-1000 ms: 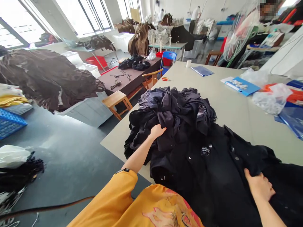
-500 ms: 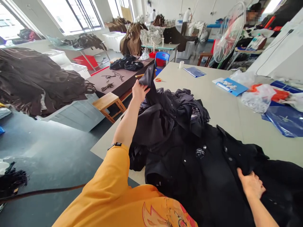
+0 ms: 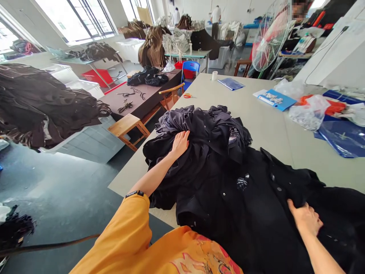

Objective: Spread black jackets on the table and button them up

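Observation:
A black jacket (image 3: 256, 213) with round metal buttons lies spread across the near side of the table, its upper left part merging into a heap of dark garments (image 3: 211, 121). My left hand (image 3: 180, 144) rests low on that heap, its fingers bent into black cloth; the fingertips are partly hidden. On the right, my right hand (image 3: 306, 219) is curled on the jacket's front beside the button edge, thumb apart, gripping a fold. A striped black-and-white patch (image 3: 242, 182) shows on the jacket between the hands.
Orange-handled scissors (image 3: 188, 96), a white roll (image 3: 214, 75) and blue folders (image 3: 231, 83) lie on the table (image 3: 273, 129). Plastic bags (image 3: 309, 114) sit at right. A wooden stool (image 3: 128, 125) stands left, near piled brown clothes (image 3: 42, 106). People work beyond.
My left hand has come down and nearer from holding a flap of black cloth in the air; that cloth now lies on the heap. My right hand stays on the jacket.

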`<state>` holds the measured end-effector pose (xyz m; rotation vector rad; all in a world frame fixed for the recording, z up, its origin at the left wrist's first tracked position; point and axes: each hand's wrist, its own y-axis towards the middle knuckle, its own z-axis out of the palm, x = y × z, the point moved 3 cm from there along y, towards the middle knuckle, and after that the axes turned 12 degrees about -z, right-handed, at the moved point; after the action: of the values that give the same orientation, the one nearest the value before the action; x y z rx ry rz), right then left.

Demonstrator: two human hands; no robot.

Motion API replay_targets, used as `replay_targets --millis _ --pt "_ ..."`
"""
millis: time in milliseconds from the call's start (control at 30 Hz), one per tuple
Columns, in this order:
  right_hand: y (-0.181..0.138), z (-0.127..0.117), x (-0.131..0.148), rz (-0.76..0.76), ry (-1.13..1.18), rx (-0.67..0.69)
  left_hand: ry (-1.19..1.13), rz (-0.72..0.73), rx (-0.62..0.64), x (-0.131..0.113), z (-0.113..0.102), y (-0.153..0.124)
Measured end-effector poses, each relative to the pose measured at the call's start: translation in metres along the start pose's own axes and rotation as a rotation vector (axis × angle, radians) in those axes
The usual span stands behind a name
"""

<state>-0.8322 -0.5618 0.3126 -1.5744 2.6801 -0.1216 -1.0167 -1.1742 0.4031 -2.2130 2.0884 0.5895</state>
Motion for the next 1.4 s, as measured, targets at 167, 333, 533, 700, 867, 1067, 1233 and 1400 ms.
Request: replay_targets --millis 167,333,533,700,867,1067,1233,1400 --pt "-0.001 -0.001 -0.001 -0.040 -0.006 -0.001 -0.039 -0.081 0.077 -0.017 0.007 0.009" --pt "-0.002 0.000 -0.003 -0.049 0.049 -0.048 0.052 -0.096 0.256 -0.041 0.005 -0.043" --pt "-0.004 0.003 -0.008 -0.047 0.008 -0.035 0.016 0.014 0.328 -0.043 -0.014 -0.112" --pt "-0.008 0.001 -0.014 -0.073 -0.061 -0.010 0.138 0.011 0.319 -0.036 0.013 -0.149" --pt "-0.008 -0.001 -0.012 -0.075 -0.063 0.000 0.238 -0.074 0.276 -0.040 0.036 -0.154" --pt "-0.008 -0.003 -0.007 -0.057 -0.054 -0.071 0.280 -0.099 0.253 -0.051 0.039 -0.134" --pt "-0.010 -0.008 -0.005 -0.070 -0.017 -0.123 0.332 -0.065 0.189 -0.056 0.045 -0.139" --pt "-0.018 -0.010 -0.007 -0.067 0.018 -0.173 0.354 -0.056 0.163 -0.059 0.045 -0.143"
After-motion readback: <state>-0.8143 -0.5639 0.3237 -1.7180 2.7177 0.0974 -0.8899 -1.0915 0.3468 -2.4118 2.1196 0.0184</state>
